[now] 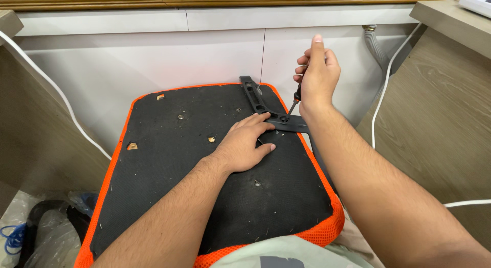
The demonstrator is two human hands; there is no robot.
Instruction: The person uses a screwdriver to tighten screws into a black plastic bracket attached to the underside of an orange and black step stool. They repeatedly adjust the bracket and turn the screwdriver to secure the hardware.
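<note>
Seat: upturned chair seat with black fabric underside and orange mesh edge, the landmark here.
Bracket: angled black metal armrest bracket on the seat's far right corner; long axis runs from the far edge toward the right edge.
Left hand: left hand flat, fingers spread, fingertips pressing the bracket.
Right hand: right hand closed around a dark-handled screwdriver.
Screwdriver: steeply tilted, tip down-left at the bracket's right end.

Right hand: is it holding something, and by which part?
Yes. The right hand grips a screwdriver by its handle; the thin shaft points down to the black metal bracket, which the left hand presses flat.
</note>
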